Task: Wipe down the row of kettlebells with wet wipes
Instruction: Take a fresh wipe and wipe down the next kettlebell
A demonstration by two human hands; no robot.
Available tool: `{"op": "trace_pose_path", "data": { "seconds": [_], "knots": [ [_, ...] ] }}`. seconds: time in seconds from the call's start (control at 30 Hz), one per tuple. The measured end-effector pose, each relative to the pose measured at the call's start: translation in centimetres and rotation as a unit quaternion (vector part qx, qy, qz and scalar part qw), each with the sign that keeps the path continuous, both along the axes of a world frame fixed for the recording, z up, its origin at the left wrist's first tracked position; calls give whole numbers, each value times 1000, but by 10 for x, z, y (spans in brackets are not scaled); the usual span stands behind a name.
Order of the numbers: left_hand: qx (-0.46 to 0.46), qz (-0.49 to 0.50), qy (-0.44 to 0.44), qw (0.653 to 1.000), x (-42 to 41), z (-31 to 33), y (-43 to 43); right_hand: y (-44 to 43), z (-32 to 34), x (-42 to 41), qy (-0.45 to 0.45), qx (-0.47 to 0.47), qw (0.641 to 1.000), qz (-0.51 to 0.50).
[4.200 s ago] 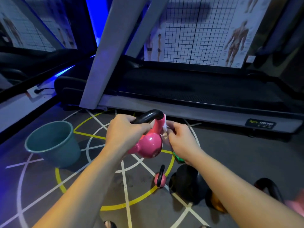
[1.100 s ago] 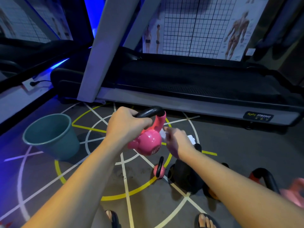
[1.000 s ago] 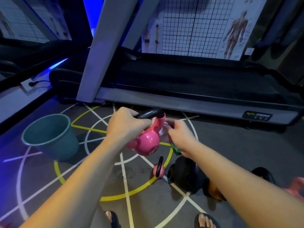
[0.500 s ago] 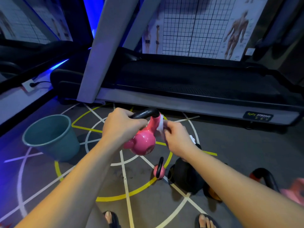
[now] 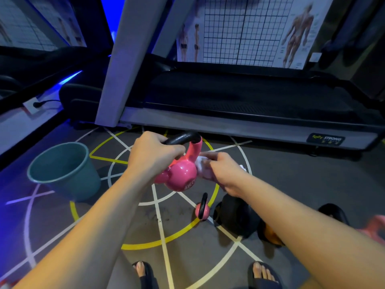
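My left hand (image 5: pixel 153 156) grips the black handle of a pink kettlebell (image 5: pixel 181 176) and holds it up in the air, tilted. My right hand (image 5: pixel 221 170) pinches a white wet wipe (image 5: pixel 200 167) and presses it against the bell's right side, just below the handle post. On the floor below stand a small pink kettlebell (image 5: pixel 202 209), a large black kettlebell (image 5: pixel 236 217), an orange one (image 5: pixel 269 235) partly hidden by my right forearm, and another pink one (image 5: pixel 375 226) at the right edge.
A teal bucket (image 5: pixel 62 170) stands on the floor to the left. A treadmill (image 5: pixel 239 105) runs across the back, its slanted grey post rising at the left. My sandalled feet (image 5: pixel 263 274) are at the bottom, on the floor with yellow and white lines.
My right hand slid the wipe down from the handle post onto the side of the bell's body. My left hand kept its hold and the bell stayed lifted.
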State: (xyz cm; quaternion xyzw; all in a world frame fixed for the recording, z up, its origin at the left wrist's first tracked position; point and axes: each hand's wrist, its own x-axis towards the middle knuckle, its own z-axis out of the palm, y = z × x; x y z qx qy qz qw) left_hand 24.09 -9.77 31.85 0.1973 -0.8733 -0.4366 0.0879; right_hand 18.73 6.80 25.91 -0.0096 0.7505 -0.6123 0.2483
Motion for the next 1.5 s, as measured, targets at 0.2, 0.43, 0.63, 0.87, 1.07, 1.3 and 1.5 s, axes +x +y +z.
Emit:
{"op": "trace_pose_path", "data": {
  "seconds": [0.2,0.43,0.63,0.87,1.07,1.3,1.5],
  "knots": [
    [-21,9,-7,1000,0,0,-1,-9,15,-7,66,-155,981,-95],
    [-43,-11,-53,998,2,-1,3,4,17,2,307,72,949,10],
    [-36,-10,-45,998,5,1,5,11,-4,-5,218,221,948,67],
    [-19,-4,-31,999,2,-1,3,-3,-7,-7,-28,-95,994,-47],
    [-39,-14,-45,998,1,-4,4,14,19,-14,152,-131,980,0],
    [-47,-22,-62,997,1,-8,8,15,9,-1,290,115,949,51],
    [-40,-24,-66,997,3,-6,5,9,9,5,312,60,948,11]
  ]
}}
